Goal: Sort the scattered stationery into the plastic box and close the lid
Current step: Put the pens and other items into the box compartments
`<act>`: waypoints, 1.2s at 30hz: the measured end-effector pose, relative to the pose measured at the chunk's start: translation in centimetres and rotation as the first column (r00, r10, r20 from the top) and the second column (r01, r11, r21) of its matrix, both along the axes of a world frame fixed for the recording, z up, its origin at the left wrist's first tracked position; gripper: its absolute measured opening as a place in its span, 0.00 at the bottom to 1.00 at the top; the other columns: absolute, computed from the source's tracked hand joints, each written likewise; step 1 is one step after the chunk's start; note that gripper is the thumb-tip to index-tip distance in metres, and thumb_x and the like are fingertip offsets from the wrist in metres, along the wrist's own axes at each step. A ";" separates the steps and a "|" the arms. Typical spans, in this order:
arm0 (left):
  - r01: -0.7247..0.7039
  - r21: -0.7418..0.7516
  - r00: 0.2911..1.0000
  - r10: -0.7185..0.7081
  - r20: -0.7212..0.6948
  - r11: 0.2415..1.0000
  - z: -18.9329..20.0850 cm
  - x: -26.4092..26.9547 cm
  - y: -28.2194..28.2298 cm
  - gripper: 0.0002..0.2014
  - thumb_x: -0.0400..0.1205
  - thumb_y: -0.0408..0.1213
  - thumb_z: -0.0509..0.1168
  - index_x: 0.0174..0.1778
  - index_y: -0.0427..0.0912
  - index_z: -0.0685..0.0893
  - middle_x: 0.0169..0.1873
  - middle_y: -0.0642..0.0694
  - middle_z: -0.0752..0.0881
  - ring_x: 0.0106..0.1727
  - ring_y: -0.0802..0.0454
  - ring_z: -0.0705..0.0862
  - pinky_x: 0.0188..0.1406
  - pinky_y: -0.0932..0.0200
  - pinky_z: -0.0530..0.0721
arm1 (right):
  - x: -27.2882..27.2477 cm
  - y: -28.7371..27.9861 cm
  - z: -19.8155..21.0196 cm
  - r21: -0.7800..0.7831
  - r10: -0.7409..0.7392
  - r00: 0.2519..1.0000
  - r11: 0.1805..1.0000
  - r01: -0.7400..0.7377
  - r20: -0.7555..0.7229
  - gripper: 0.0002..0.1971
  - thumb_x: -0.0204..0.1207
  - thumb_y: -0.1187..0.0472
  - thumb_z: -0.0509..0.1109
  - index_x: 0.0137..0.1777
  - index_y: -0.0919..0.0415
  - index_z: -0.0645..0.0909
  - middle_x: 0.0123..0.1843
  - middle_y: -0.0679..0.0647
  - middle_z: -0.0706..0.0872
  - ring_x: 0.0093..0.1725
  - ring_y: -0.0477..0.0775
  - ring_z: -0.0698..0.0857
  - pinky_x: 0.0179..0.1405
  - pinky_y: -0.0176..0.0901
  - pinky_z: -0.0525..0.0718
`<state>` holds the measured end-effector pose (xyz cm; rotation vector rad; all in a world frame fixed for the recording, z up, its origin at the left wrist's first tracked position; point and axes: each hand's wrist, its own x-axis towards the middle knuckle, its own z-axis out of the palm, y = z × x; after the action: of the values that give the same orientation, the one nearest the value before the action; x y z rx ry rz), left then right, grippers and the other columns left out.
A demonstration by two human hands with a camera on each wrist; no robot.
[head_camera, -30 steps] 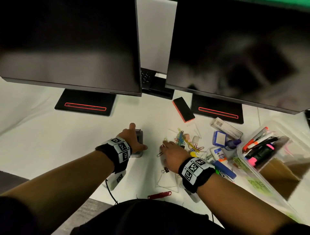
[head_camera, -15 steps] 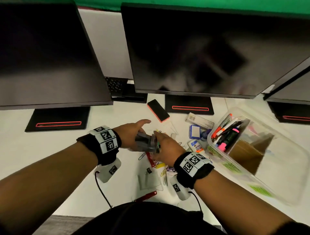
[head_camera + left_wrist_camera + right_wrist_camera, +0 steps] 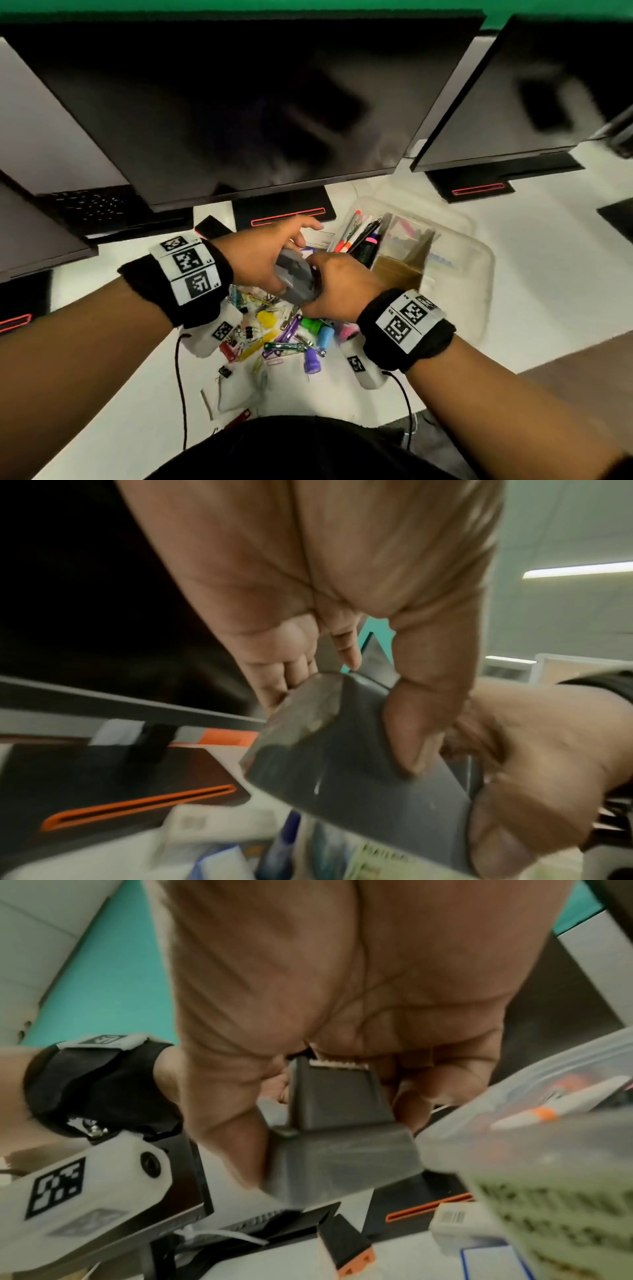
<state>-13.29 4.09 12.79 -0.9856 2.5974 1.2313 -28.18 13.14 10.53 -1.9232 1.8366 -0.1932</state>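
Both hands hold a grey stapler [image 3: 295, 279] in the air just beside the open plastic box [image 3: 479, 260]: left hand [image 3: 260, 255] curled over it, right hand [image 3: 337, 291] clasping its near end, above clips [image 3: 274, 337] scattered on the worktop [image 3: 548, 274].

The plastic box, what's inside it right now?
The clear plastic box holds several markers and pens standing at its left end, with a brown cardboard divider beside them. Its right part looks bare; the frosted walls blur anything lower down.
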 end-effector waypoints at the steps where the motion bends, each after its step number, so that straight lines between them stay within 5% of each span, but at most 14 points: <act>1: 0.039 -0.016 0.999 -0.039 -0.005 0.999 0.4 -1.1 0.1 0.51 0.64 0.29 0.79 0.75 0.62 0.57 0.60 0.55 0.72 0.61 0.61 0.81 0.58 0.62 0.85 | -0.8 0.5 0.5 -0.001 -0.020 1.000 1.000 0.020 0.000 0.23 0.57 0.46 0.77 0.49 0.57 0.81 0.43 0.54 0.87 0.40 0.54 0.85 0.36 0.42 0.82; 4: 0.035 0.082 0.984 -0.020 -0.177 0.996 0.9 -4.1 -0.3 0.45 0.67 0.30 0.79 0.75 0.54 0.62 0.62 0.51 0.74 0.63 0.59 0.78 0.65 0.63 0.79 | -4.2 1.9 2.1 0.035 -0.172 0.984 0.985 0.170 0.052 0.21 0.58 0.46 0.77 0.47 0.57 0.81 0.41 0.52 0.85 0.39 0.54 0.83 0.30 0.39 0.75; 6: -0.122 0.178 0.932 0.174 -0.318 0.977 0.1 -5.3 -1.5 0.34 0.72 0.31 0.76 0.70 0.52 0.68 0.62 0.49 0.76 0.63 0.56 0.77 0.68 0.57 0.77 | -6.4 2.8 3.1 0.101 -0.303 0.949 0.950 0.295 0.086 0.20 0.57 0.45 0.77 0.45 0.55 0.80 0.37 0.49 0.84 0.36 0.50 0.82 0.29 0.38 0.74; 8: -0.315 0.123 0.884 0.338 -0.322 0.941 -2.0 -6.2 -3.5 0.25 0.76 0.33 0.71 0.68 0.48 0.73 0.60 0.49 0.77 0.60 0.54 0.78 0.65 0.57 0.77 | -9.0 3.7 3.5 0.136 -0.434 0.898 0.896 0.422 0.069 0.18 0.54 0.44 0.75 0.40 0.53 0.79 0.31 0.46 0.80 0.31 0.45 0.79 0.25 0.37 0.70; 10: -0.368 -0.126 0.924 0.346 -0.162 0.921 -4.7 -6.6 -5.7 0.23 0.76 0.35 0.71 0.67 0.44 0.76 0.58 0.47 0.78 0.58 0.51 0.80 0.62 0.58 0.77 | -11.6 4.1 3.4 0.152 -0.536 0.844 0.835 0.528 0.009 0.16 0.54 0.46 0.75 0.35 0.56 0.80 0.29 0.48 0.79 0.30 0.48 0.78 0.24 0.38 0.68; 13: -0.164 -0.364 0.960 0.233 0.154 0.917 -8.4 -6.7 -7.6 0.20 0.76 0.37 0.69 0.65 0.44 0.79 0.62 0.42 0.80 0.63 0.43 0.80 0.64 0.54 0.78 | -15.1 4.3 3.1 0.221 -0.657 0.749 0.721 0.656 -0.081 0.15 0.60 0.49 0.76 0.27 0.60 0.79 0.25 0.52 0.78 0.28 0.51 0.78 0.25 0.39 0.72; 18: 0.011 -0.428 0.945 0.131 0.301 0.903 -11.0 -8.1 -8.5 0.15 0.79 0.39 0.63 0.62 0.45 0.81 0.61 0.42 0.83 0.62 0.43 0.81 0.62 0.51 0.81 | -18.1 4.0 1.8 0.369 -0.763 0.630 0.548 0.751 -0.148 0.17 0.60 0.52 0.78 0.23 0.61 0.76 0.13 0.50 0.78 0.23 0.55 0.77 0.27 0.38 0.77; 21: 0.084 -0.437 0.937 0.079 0.341 0.896 -11.8 -8.8 -8.7 0.14 0.81 0.37 0.61 0.62 0.43 0.80 0.62 0.41 0.83 0.64 0.42 0.80 0.64 0.51 0.79 | -18.8 3.7 1.6 0.389 -0.823 0.553 0.470 0.792 -0.131 0.15 0.62 0.53 0.77 0.23 0.59 0.76 0.20 0.53 0.81 0.24 0.55 0.77 0.27 0.37 0.74; 24: 0.110 -0.428 0.901 0.091 0.423 0.897 -12.6 -9.3 -9.0 0.23 0.79 0.29 0.62 0.71 0.43 0.74 0.67 0.40 0.80 0.69 0.41 0.78 0.67 0.51 0.77 | -18.5 3.3 1.3 0.487 -0.853 0.518 0.424 0.763 -0.068 0.15 0.65 0.61 0.73 0.21 0.58 0.74 0.19 0.52 0.80 0.24 0.53 0.77 0.31 0.37 0.75; 28: 0.131 -0.388 0.889 0.066 0.454 0.913 -12.4 -9.4 -8.7 0.24 0.73 0.35 0.69 0.67 0.46 0.76 0.59 0.42 0.83 0.60 0.43 0.83 0.60 0.51 0.82 | -17.4 2.3 -0.6 0.567 -0.812 0.568 0.407 0.716 -0.136 0.16 0.69 0.60 0.76 0.30 0.54 0.70 0.33 0.51 0.73 0.30 0.48 0.71 0.35 0.38 0.73; 30: 0.128 -0.383 0.889 0.065 0.454 0.915 -12.5 -8.9 -8.3 0.24 0.73 0.39 0.70 0.66 0.47 0.75 0.57 0.43 0.83 0.58 0.44 0.83 0.57 0.52 0.83 | -17.0 2.0 -1.6 0.619 -0.768 0.614 0.397 0.678 -0.180 0.15 0.69 0.58 0.76 0.32 0.54 0.70 0.34 0.50 0.70 0.31 0.47 0.68 0.35 0.38 0.72; 33: 0.080 -0.404 0.896 0.112 0.429 0.911 -12.7 -7.9 -7.7 0.20 0.76 0.40 0.68 0.64 0.47 0.76 0.57 0.43 0.83 0.57 0.44 0.83 0.55 0.52 0.83 | -16.5 1.7 -1.9 0.701 -0.726 0.660 0.368 0.611 -0.195 0.13 0.71 0.58 0.75 0.32 0.56 0.72 0.36 0.52 0.72 0.33 0.49 0.70 0.49 0.44 0.76; 36: -0.021 -0.391 0.905 0.184 0.384 0.920 -12.7 -6.7 -7.5 0.20 0.76 0.38 0.66 0.65 0.45 0.77 0.56 0.42 0.83 0.58 0.43 0.83 0.56 0.52 0.82 | -16.4 1.4 -1.1 0.702 -0.680 0.692 0.369 0.609 -0.242 0.14 0.71 0.54 0.75 0.28 0.59 0.78 0.32 0.55 0.79 0.33 0.54 0.77 0.46 0.45 0.78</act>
<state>-19.94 -3.45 0.04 -1.2993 2.4948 0.4520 -44.53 14.56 9.42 -0.5365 2.0606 0.2188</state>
